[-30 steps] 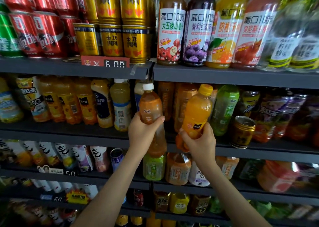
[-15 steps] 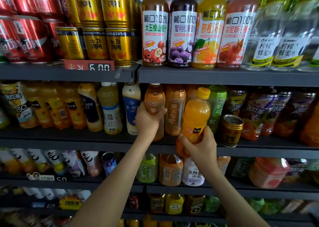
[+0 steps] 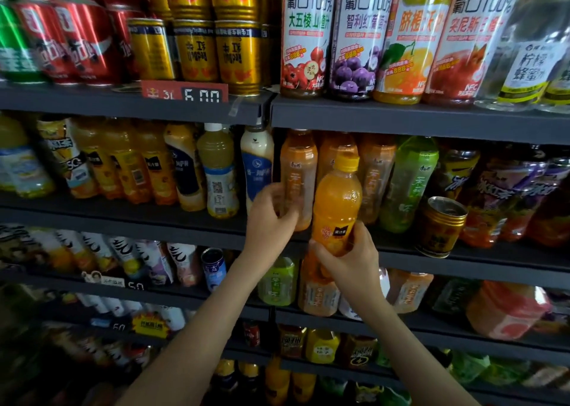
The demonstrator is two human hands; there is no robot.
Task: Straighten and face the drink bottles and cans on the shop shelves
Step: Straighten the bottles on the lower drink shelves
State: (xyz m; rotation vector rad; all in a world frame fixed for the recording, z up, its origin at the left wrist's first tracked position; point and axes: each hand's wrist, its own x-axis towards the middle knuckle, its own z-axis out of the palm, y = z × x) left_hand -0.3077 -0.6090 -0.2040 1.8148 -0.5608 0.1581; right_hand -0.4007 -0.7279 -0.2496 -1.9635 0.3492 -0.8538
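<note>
An amber tea bottle (image 3: pixel 298 174) stands upright on the second shelf (image 3: pixel 123 217), at the left end of a row of like bottles. My left hand (image 3: pixel 271 217), blurred, curls round its lower part. In front of that row my right hand (image 3: pixel 350 260) grips an orange juice bottle (image 3: pixel 336 199) with a yellow cap by its base. It is held upright just above the shelf edge, with its small dark label facing me.
A gold can (image 3: pixel 441 226) sits tilted on the second shelf right of a green tea bottle (image 3: pixel 407 186). A white and blue bottle (image 3: pixel 257 165) stands left of my left hand. The top shelf holds tall juice bottles (image 3: pixel 305 38), gold cans (image 3: pixel 237 53) and a price tag (image 3: pixel 185 92).
My left hand carried the amber bottle up and back into the row, where it now stands, and slid down its side. The orange bottle in my right hand barely moved.
</note>
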